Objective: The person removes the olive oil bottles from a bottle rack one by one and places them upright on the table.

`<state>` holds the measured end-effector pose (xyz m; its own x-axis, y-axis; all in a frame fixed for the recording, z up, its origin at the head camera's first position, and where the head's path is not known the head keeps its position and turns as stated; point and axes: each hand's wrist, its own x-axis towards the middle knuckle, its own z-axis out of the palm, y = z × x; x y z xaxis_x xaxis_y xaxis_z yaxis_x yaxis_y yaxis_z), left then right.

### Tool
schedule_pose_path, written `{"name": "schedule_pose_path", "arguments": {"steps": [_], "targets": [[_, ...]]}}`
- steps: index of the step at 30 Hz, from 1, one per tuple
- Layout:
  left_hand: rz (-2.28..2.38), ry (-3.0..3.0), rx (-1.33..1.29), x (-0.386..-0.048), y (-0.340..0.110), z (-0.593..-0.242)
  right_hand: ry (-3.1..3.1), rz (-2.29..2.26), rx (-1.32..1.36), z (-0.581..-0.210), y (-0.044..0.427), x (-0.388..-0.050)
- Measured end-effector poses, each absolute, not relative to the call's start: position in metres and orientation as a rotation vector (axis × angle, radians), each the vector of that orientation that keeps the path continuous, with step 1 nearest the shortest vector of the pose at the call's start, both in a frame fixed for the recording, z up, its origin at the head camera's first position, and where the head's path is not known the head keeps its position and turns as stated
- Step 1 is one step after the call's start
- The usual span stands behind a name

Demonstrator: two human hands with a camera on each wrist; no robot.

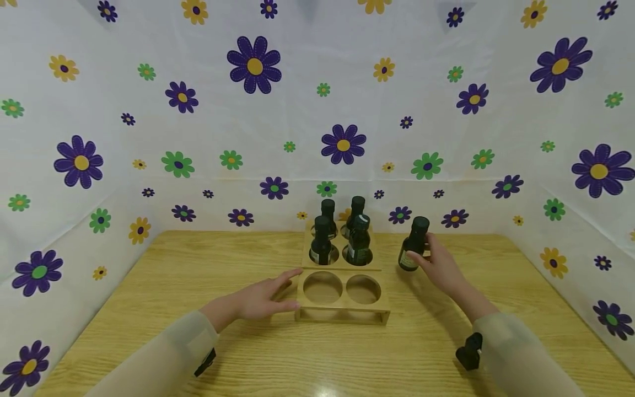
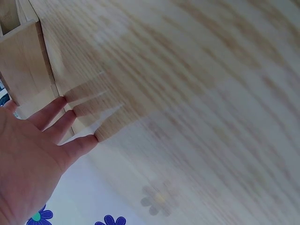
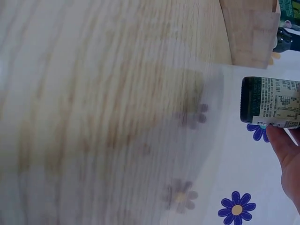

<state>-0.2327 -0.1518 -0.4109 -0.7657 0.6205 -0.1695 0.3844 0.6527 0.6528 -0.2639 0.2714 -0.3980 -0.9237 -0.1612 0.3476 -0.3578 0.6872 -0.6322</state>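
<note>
Right hand (image 1: 441, 267): The held bottle (image 1: 414, 245) was gripped between the thumb and the curled fingers, low on its body.
Held bottle: It was located to the right of the rack (image 1: 344, 306), well apart from it, and was carried slightly tilted with the cap upward; in the right wrist view the base was seen raised off the tabletop (image 1: 238, 358).
Bottle label (image 3: 280, 101): A pale, closely printed panel was presented to the right wrist camera — the print was too small to be read.
Left hand (image 1: 260, 298): The fingers were held extended and spread; nothing was gripped. The thumb and forefinger were placed at the left side of the rack, by the front section.
Rack, rear section: Four dark bottles (image 1: 322, 242) were seated upright in the round holes, two by two, caps uppermost.
Rack, front section: Two round holes were provided side by side — the wood below was visible through both.
Surroundings: The wood-grain tabletop was enclosed by white cloth (image 1: 297, 121) printed with purple, yellow and green flowers.
Sleeves (image 1: 163, 353): Both forearms were covered in pale fabric.
</note>
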Motion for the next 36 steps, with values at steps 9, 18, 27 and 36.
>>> {"name": "schedule_pose_path", "arguments": {"steps": [9, 18, 27, 36], "targets": [[0.844, 2.504, 0.795, -0.233, -0.151, -0.411, -2.655, 1.079, 0.394, -0.404, 0.271, -0.273], [0.844, 2.506, 0.785, -0.231, -0.151, -0.410, -2.704, 1.088, 0.393, -0.410, 0.273, -0.274], [0.854, 2.493, 0.785, -0.231, -0.151, -0.411, -2.690, 1.108, 0.393, -0.411, 0.271, -0.271], [0.840, 2.504, 0.788, -0.232, -0.151, -0.412, -2.693, 1.150, 0.341, -0.409, 0.274, -0.270]]}}
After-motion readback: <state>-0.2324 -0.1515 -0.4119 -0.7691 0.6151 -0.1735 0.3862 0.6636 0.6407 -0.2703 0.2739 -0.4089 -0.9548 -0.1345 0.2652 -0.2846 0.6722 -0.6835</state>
